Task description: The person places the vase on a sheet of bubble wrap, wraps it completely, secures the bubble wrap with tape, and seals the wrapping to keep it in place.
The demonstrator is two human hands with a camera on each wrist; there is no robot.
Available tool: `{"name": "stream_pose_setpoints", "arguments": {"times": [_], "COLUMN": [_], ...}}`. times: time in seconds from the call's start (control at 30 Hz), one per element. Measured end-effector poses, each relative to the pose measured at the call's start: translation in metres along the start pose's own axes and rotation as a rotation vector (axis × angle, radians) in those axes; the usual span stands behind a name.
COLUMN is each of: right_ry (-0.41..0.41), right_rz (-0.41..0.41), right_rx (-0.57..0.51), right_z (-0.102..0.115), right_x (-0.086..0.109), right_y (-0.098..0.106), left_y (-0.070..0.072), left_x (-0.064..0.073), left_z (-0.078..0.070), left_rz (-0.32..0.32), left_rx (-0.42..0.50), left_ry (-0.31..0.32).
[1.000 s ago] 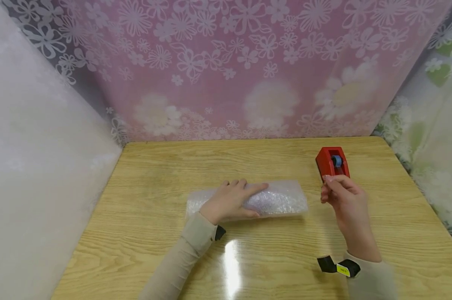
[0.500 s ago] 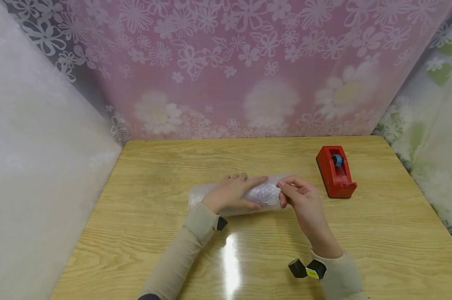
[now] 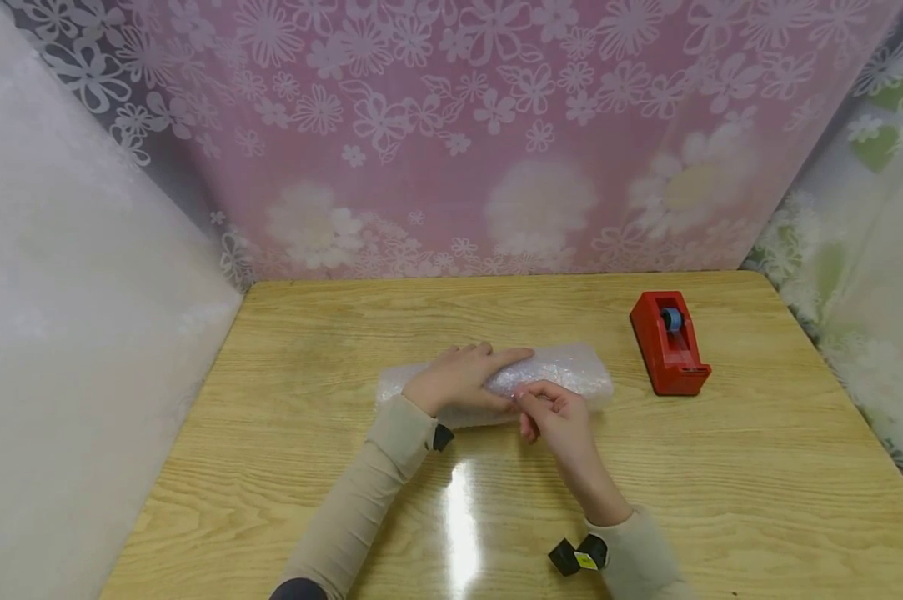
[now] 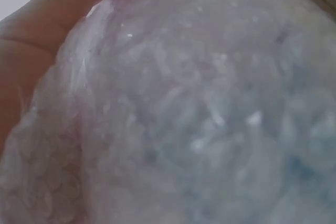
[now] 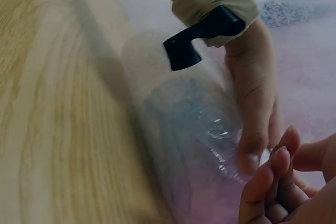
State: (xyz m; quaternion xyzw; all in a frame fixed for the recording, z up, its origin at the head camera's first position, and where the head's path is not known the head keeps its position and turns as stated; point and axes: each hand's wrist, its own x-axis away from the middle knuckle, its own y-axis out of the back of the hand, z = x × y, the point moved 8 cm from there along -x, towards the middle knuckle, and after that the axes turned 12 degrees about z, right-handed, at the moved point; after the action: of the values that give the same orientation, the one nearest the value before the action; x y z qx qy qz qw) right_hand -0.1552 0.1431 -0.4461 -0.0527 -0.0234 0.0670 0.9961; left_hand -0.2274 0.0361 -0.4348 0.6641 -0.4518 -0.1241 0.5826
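Observation:
A roll of bubble wrap (image 3: pixel 571 367) lies crosswise on the wooden table; bluish and pink tints show through it in the right wrist view. My left hand (image 3: pixel 459 383) holds the roll from above, its fingers going over the far side and the thumb along the near side. In the left wrist view the bubble wrap (image 4: pixel 184 98) fills most of the picture beside the hand (image 4: pixel 37 45). The thumb and forefinger of my right hand (image 3: pixel 564 417) pinch a small clear piece of tape (image 5: pixel 265 156), close to the left thumb and over the roll's near side.
A red tape dispenser (image 3: pixel 664 350) with a blue-cored roll stands at the right of the table (image 3: pixel 308 333). Patterned pink cloth (image 3: pixel 436 167) hangs behind the table's far edge, with pale cloth at both sides.
My right hand has come left from the tape dispenser with the piece of tape to the roll beside my left thumb. The left hand keeps its hold; the roll has shifted slightly away.

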Motion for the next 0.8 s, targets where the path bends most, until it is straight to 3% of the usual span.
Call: {"name": "stream_pose_setpoints", "arguments": {"times": [0.33,0.8], "right_ry": [-0.037,0.053], "right_rz": [-0.068,-0.189], "right_rx": [0.061,0.063], "right_z": [-0.012,-0.021], "right_x": [-0.001,0.000], "right_y": [0.004,0.005], "left_y": [0.003,0.005], "left_x": [-0.001,-0.001], "left_z": [-0.003,-0.004], "left_rz": [0.022,0.015], "left_rx": [0.014,0.019], "left_ry": [-0.005,-0.010]}}
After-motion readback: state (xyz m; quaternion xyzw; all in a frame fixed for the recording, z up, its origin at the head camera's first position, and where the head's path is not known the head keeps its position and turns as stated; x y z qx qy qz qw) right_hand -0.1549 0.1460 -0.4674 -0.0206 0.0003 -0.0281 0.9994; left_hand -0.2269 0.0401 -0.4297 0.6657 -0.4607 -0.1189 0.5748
